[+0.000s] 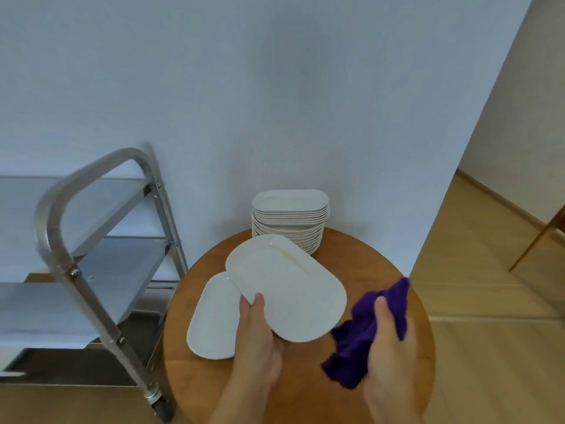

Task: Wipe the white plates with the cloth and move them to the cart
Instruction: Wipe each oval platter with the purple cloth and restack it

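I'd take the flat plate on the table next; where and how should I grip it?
Pinch the near rounded end of the flat plate from the left; its right edge is covered by the held plate and left hand.

There is a single view, from a camera worn on the person's head, looking forward and steeply down. It sits close above the left hand [260, 338], which grips an oval white plate [287, 289], so that grip falls low and near the middle of the picture. The right hand [388, 356] and its purple cloth [367, 328] lie just right of the grip. The round wooden table [382, 264] fills the lower centre beneath it. The wide angle bends straight lines: the metal cart [101, 289], left of the grip, curves visibly. The wall [275, 102] beyond the grip fills the upper half.
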Demonstrator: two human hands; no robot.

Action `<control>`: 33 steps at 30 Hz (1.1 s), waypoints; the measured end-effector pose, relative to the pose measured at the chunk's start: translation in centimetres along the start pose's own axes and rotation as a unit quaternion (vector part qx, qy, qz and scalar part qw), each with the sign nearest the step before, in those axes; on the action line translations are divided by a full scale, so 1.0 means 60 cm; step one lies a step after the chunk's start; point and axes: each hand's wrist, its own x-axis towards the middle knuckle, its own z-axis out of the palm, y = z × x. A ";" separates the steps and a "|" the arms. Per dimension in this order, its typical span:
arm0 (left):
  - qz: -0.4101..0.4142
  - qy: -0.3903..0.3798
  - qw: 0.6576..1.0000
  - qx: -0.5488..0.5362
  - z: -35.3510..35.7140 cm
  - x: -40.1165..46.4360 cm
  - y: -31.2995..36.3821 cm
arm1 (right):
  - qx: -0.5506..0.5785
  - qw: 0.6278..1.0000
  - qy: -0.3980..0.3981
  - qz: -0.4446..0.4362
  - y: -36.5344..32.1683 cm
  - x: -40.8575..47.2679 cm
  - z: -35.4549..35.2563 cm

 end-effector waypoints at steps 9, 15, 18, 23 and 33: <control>-0.092 -0.036 0.991 0.086 -0.027 -0.013 -0.010 | -0.638 0.584 -0.394 -0.313 0.024 -0.059 -0.013; -0.105 0.003 0.990 0.091 -0.046 -0.019 -0.001 | -0.628 0.531 -0.460 -0.335 0.035 -0.028 -0.034; -0.075 -0.021 0.991 0.112 -0.046 -0.019 0.006 | -0.624 0.535 -0.461 -0.334 0.020 -0.006 -0.049; -0.038 -0.083 0.980 0.176 -0.051 -0.025 0.008 | -0.636 0.540 -0.458 -0.308 0.004 0.029 -0.046; -0.037 -0.136 0.960 0.244 -0.060 -0.041 0.022 | -0.650 0.629 -0.330 -0.268 0.001 0.081 0.045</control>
